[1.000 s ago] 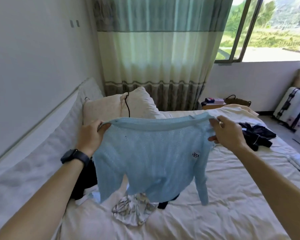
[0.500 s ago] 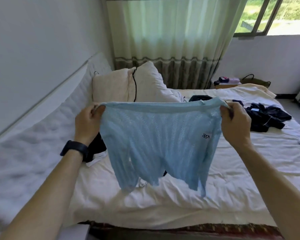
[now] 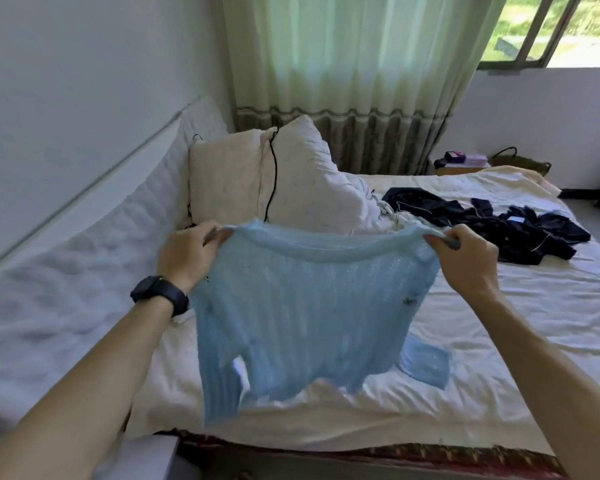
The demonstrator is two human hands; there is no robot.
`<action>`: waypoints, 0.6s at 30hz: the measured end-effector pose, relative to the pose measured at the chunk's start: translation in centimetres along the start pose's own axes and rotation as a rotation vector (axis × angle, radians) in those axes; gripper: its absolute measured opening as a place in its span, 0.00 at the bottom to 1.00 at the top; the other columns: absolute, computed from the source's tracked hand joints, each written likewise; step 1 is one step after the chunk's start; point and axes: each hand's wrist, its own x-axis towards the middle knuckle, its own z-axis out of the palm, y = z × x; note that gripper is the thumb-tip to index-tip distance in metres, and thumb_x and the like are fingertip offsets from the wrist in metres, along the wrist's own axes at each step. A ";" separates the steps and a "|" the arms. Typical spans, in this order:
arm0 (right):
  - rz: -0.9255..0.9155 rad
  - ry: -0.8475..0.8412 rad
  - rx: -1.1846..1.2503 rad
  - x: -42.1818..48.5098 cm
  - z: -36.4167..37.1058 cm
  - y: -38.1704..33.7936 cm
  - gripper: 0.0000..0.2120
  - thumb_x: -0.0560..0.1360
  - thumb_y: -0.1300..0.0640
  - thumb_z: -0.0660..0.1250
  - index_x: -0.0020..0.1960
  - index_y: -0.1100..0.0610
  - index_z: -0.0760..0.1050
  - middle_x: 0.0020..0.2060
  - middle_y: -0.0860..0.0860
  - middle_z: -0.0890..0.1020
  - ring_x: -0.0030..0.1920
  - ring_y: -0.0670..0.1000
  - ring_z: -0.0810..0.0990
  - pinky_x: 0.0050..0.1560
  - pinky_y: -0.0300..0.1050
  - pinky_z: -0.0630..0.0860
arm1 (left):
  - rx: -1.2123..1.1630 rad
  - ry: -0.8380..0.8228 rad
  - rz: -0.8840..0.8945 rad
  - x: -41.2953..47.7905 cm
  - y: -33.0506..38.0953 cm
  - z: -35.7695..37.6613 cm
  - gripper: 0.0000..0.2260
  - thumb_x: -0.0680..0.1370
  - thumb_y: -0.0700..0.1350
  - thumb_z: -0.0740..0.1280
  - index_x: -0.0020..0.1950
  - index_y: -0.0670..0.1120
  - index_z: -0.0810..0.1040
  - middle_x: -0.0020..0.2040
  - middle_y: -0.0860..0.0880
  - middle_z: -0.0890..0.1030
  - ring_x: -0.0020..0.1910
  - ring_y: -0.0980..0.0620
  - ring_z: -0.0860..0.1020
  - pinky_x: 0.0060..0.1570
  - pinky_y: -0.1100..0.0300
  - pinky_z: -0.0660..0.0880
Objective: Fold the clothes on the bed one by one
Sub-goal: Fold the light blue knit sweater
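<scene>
Centrally, left grip (image 3: 187, 254) and right grip (image 3: 468, 261) each pinch one light-blue knit sweater (image 3: 302, 306) above the white bed (image 3: 506, 327); two pale pillows (image 3: 309, 178) upper left.

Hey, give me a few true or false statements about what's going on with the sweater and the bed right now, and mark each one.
1. The left hand and the right hand each grip the top edge of the blue sweater. True.
2. The black watch sits on the right wrist. False: it is on the left wrist.
3. A heap of dark clothes lies on the bed, to the right of the sweater. True.
4. The sweater lies neatly folded on the sheet. False: it hangs unfolded from both hands.
</scene>
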 end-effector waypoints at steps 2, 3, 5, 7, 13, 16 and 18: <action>-0.109 0.178 0.090 -0.2 -0.2 -0.7 0.09 0.79 0.56 0.72 0.43 0.60 0.77 0.36 0.51 0.76 0.39 0.54 0.74 0.41 0.43 0.67 | -0.194 0.165 -0.053 0.6 0.0 -1.1 0.14 0.82 0.60 0.62 0.51 0.53 0.81 0.42 0.48 0.83 0.45 0.44 0.81 0.40 0.55 0.70; -0.144 0.217 0.105 -0.3 -0.1 -1.0 0.06 0.79 0.59 0.71 0.47 0.62 0.78 0.40 0.52 0.78 0.41 0.53 0.75 0.42 0.39 0.68 | -0.192 0.213 -0.043 0.8 -0.2 -1.5 0.13 0.82 0.60 0.61 0.51 0.53 0.80 0.41 0.48 0.82 0.45 0.43 0.80 0.40 0.55 0.70; -0.167 0.152 0.060 -0.3 0.6 -0.6 0.06 0.80 0.62 0.68 0.54 0.64 0.80 0.46 0.58 0.80 0.46 0.58 0.77 0.49 0.42 0.69 | -0.066 0.158 0.017 0.6 -0.4 -1.7 0.16 0.82 0.62 0.59 0.53 0.53 0.80 0.44 0.46 0.83 0.45 0.40 0.80 0.40 0.53 0.71; -0.133 0.092 0.011 -0.3 0.9 0.4 0.08 0.80 0.64 0.67 0.58 0.65 0.81 0.50 0.63 0.81 0.50 0.63 0.79 0.52 0.46 0.70 | 0.061 0.095 0.080 -0.2 -1.2 -1.5 0.20 0.81 0.66 0.58 0.55 0.54 0.81 0.45 0.45 0.84 0.44 0.39 0.81 0.38 0.53 0.70; -0.142 0.202 0.078 -3.6 0.3 0.7 0.06 0.79 0.65 0.68 0.54 0.66 0.81 0.49 0.63 0.82 0.45 0.56 0.79 0.48 0.37 0.68 | -0.090 0.176 -0.081 -4.0 -2.4 -0.3 0.13 0.82 0.59 0.62 0.53 0.53 0.80 0.44 0.47 0.84 0.45 0.41 0.81 0.39 0.53 0.72; -0.123 0.255 0.132 -5.8 0.3 1.5 0.07 0.78 0.61 0.71 0.50 0.65 0.81 0.46 0.62 0.81 0.42 0.55 0.78 0.42 0.31 0.65 | -0.159 0.204 -0.188 -7.2 -2.6 0.2 0.13 0.81 0.60 0.63 0.51 0.53 0.81 0.40 0.50 0.82 0.42 0.46 0.79 0.40 0.52 0.74; -0.140 0.308 0.164 -7.4 0.2 2.0 0.08 0.78 0.58 0.71 0.50 0.65 0.81 0.45 0.61 0.82 0.42 0.52 0.78 0.44 0.25 0.67 | -0.158 0.239 -0.230 -9.2 -2.5 0.1 0.14 0.81 0.59 0.63 0.51 0.51 0.81 0.38 0.52 0.79 0.40 0.48 0.77 0.38 0.55 0.70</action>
